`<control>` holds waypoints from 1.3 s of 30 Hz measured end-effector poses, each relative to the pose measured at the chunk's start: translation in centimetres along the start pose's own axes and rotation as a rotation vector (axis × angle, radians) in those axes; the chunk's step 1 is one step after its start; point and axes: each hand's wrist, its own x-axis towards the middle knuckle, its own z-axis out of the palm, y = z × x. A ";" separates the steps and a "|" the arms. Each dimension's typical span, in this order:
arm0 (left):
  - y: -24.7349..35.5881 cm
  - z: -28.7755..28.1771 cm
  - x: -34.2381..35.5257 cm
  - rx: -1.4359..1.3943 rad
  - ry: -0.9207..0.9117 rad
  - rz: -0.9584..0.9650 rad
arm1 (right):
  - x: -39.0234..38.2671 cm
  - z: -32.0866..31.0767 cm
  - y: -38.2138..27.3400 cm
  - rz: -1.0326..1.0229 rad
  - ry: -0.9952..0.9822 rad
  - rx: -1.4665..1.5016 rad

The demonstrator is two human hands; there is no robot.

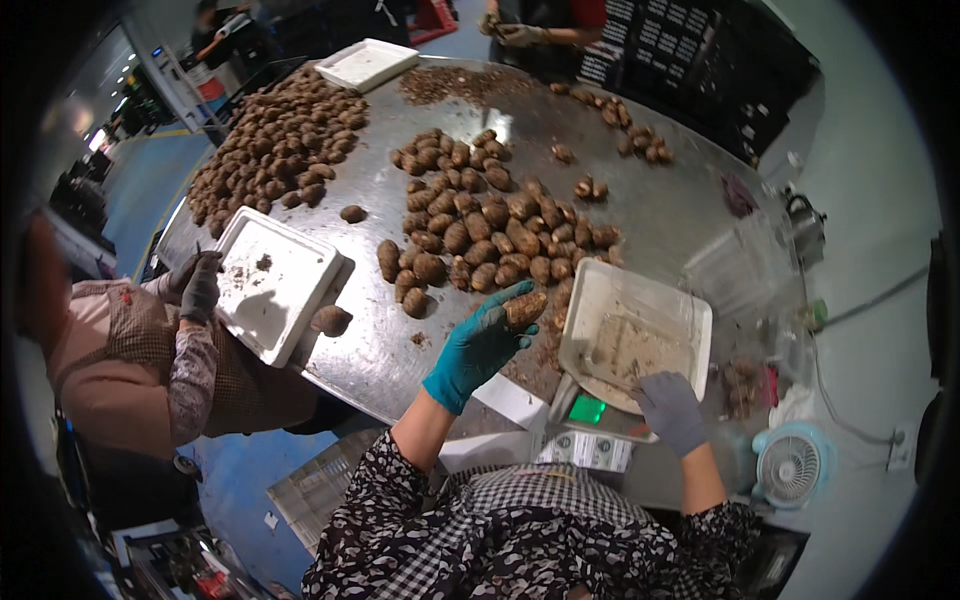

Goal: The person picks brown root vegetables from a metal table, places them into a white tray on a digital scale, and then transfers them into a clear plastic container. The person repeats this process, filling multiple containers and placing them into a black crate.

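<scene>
My left hand, in a teal glove, is raised over the steel table and grips a brown, hairy tuber. My right hand, in a grey glove, is at the near right corner of a white plastic bin, fingers curled; what it holds, if anything, is too small to make out. The bin has a dirty, pale bottom and sits on a scale with a lit green display. A loose pile of tubers lies just beyond both hands.
A co-worker at left holds a small tool beside a white tray. Another person works across the table. A second heap, an empty tray, clear containers and a fan surround the work.
</scene>
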 end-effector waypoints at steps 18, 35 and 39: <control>-5.9 6.4 1.8 0.639 -0.077 0.041 | 0.9 -0.5 -4.4 0.256 0.500 0.146; -3.6 -12.8 3.2 1.840 0.756 0.220 | 1.7 -1.0 -0.3 0.408 0.550 0.156; -4.0 -12.3 3.8 0.849 0.501 0.237 | 2.7 0.2 2.5 0.419 0.320 0.184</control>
